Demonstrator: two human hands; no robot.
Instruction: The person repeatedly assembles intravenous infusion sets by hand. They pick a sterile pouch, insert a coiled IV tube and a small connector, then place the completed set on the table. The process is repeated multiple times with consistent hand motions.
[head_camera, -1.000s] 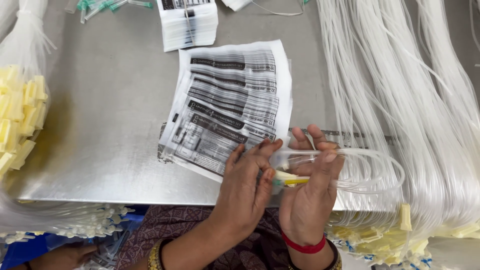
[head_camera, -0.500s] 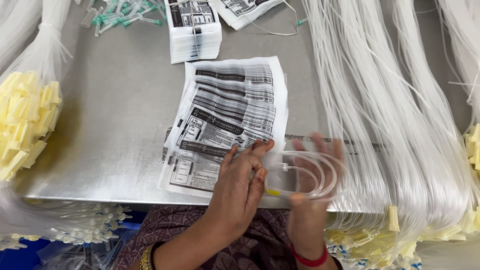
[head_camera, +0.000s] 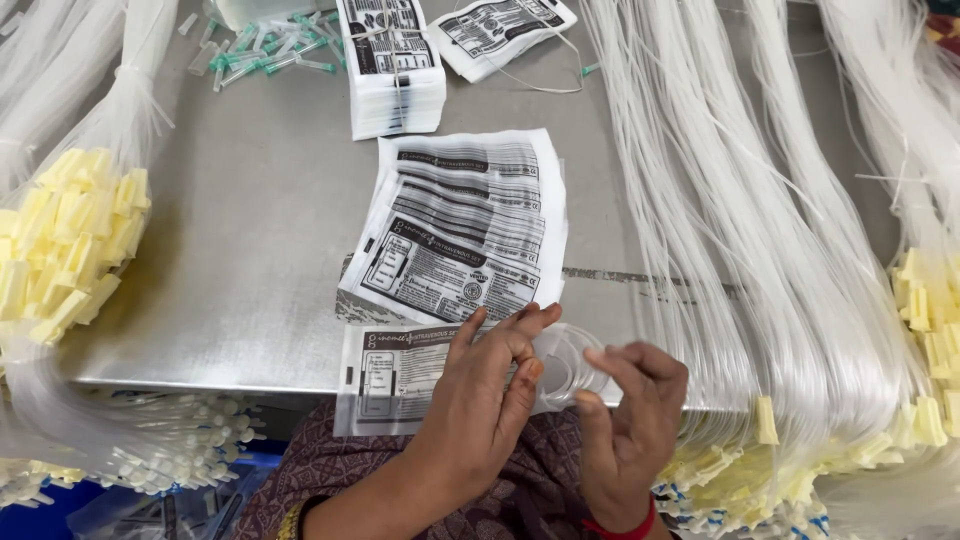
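Since the earlier frame, my left hand (head_camera: 480, 395) has drawn one printed pouch (head_camera: 395, 375) off the stack (head_camera: 455, 235) to the table edge (head_camera: 200, 370). Its fingers pinch pouch and coiled clear tubing (head_camera: 570, 365); my right hand (head_camera: 630, 425) hovers half-curled, holding nothing.

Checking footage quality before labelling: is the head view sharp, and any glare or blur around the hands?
Head view: evenly lit, soft sheen on the metal table; printed pouches sharp; left hand and right hand slightly motion-blurred; the clear tubing coil between them is hard to make out.

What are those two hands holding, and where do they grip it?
The left hand pinches the open end of a clear printed pouch; the right hand steadies coiled clear tubing there.
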